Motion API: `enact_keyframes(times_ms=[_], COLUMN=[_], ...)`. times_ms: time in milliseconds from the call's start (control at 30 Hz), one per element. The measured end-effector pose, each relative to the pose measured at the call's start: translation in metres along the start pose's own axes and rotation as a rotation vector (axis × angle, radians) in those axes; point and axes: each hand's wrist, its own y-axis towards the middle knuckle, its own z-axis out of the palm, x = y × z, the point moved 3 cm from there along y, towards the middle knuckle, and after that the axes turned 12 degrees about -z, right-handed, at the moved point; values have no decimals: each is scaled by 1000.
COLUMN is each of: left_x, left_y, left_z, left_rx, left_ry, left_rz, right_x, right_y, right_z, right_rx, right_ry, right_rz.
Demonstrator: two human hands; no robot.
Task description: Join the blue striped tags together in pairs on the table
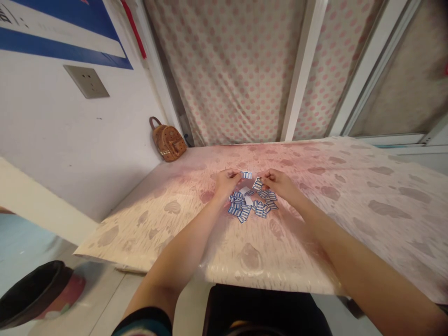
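Note:
Out over the table, my left hand (227, 181) pinches a small white card with blue markings (247, 175) between thumb and fingertips. My right hand (276, 181) grips a similar blue-and-white card (258, 183), tilted, at its left side. Beneath and between both hands lies a loose pile of the same small cards (239, 207), overlapping each other. A couple of plain white pieces (248, 200) rest on top of the pile. The print on the cards is too small to read.
A patterned cloth covers the table (168, 233). A small brown backpack (169, 142) leans at the wall corner, below a socket (86, 81). Behind the table hangs a dotted curtain (238, 70). On the floor at left stands a dark-rimmed bin (59, 298).

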Motion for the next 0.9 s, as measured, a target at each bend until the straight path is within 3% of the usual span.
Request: enact_keyframes(times_ms=[233, 433, 900], left_x=[1, -6, 1], left_y=[-10, -17, -18], left_z=[10, 16, 23], left_rx=[12, 18, 85], left_ry=[-86, -113, -165], left_rz=[-86, -111, -106], right_x=[-1, 2, 15], right_y=[-1, -5, -11], right_z=[0, 9, 11], right_rx=[-142, -154, -148], right_ry=[142, 337, 87], right_rz=[9, 92, 32])
